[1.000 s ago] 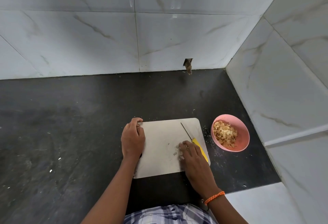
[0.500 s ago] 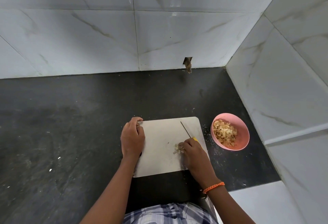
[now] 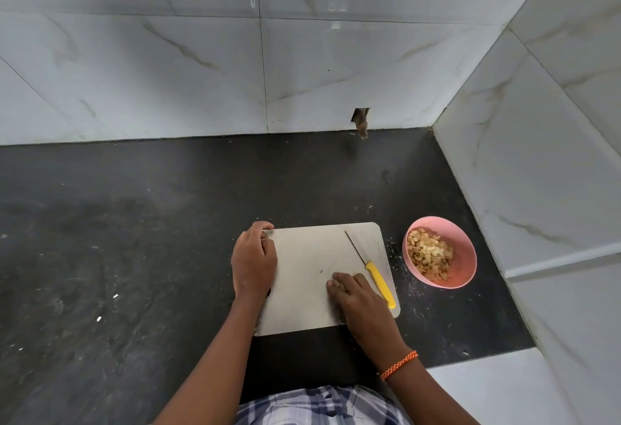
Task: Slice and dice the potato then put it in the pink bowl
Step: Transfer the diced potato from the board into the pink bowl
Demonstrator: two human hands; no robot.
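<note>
The counter (image 3: 134, 256) is stretching dark under both hands, and the cutting board (image 3: 312, 256) is lying between them, its left edge gripped by the left hand (image 3: 253, 261) with fingers curled over the far corner. The pink bowl (image 3: 465, 256) is sitting well to the right of the right hand (image 3: 358, 298), already holding most of the diced potato (image 3: 428, 254). The knife (image 3: 371, 271) is resting just right of that hand, untouched. The right hand is lying on the board with fingers bent, seemingly gathering the last bits, though they are hidden beneath it. Cupping them firmly before lifting would be avoiding spills.
</note>
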